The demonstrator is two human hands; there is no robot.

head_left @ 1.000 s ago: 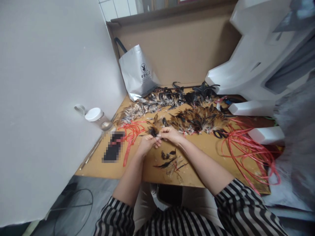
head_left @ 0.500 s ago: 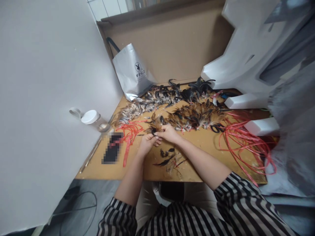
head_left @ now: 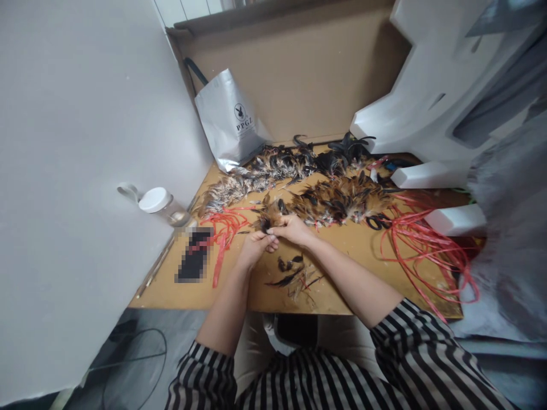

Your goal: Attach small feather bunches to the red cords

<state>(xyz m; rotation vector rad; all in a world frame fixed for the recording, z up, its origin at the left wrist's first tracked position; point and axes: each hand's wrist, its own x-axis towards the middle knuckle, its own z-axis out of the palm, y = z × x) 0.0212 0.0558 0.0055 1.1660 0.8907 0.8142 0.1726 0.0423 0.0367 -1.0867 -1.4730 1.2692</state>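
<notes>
Between my hands, near the middle of the table, is a small brown and black feather bunch. My left hand pinches its lower end from the left. From the right, my right hand grips the same end, fingertips touching those of the left. Behind my right hand lies a row of brown feather bunches. Farther back runs a row of speckled and black feathers. Loose feathers are scattered on the table in front of my hands. Red plastic strips lie left of the bunch.
A silver bag stands at the back left of the table. At the left edge are a lidded jar and a blurred dark item. Black-handled scissors, long red strips and white foam pieces are on the right.
The view has shifted slightly. Both hands stay together on the feather bunch, with only slight movement of the fingers.
</notes>
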